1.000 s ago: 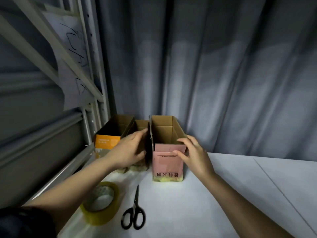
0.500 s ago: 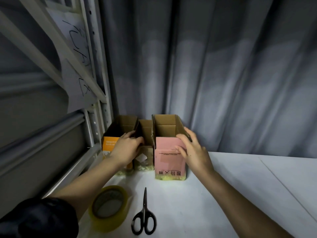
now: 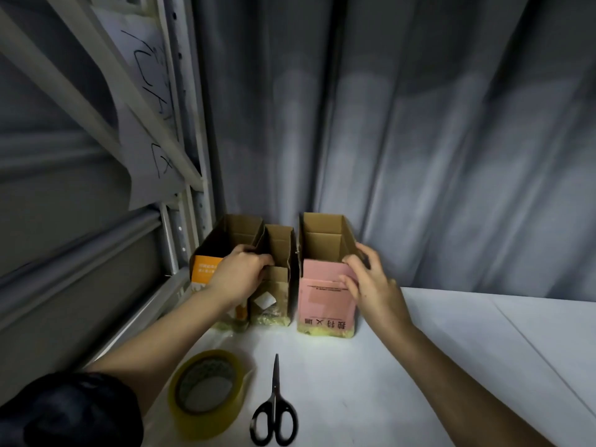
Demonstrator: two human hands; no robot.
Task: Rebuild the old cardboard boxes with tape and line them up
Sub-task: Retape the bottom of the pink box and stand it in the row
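Three open-topped cardboard boxes stand in a row at the back left of the white table (image 3: pixel 451 350), against a grey curtain (image 3: pixel 419 140) and beside a metal rack (image 3: pixel 180 156). The pink box (image 3: pixel 322 301) on the right has a pink front with dark print upside down and yellowish tape along its bottom edge; its brown inside shows a fold line across the back wall. The narrow middle box (image 3: pixel 277 272) is plain brown with a white label low on its front and crumpled yellowish tape at the base; a small gap parts it from the pink box. The orange box (image 3: pixel 206 269) on the left touches the middle one. The left hand (image 3: pixel 242 275) grips the middle box's near left top edge, fingers curled over the rim. The right hand (image 3: pixel 371 285) holds the pink box's front right corner, fingers hooked over the rim, thumb on the front. A tape roll (image 3: pixel 206 391) and black scissors (image 3: pixel 274 408) lie near the front.
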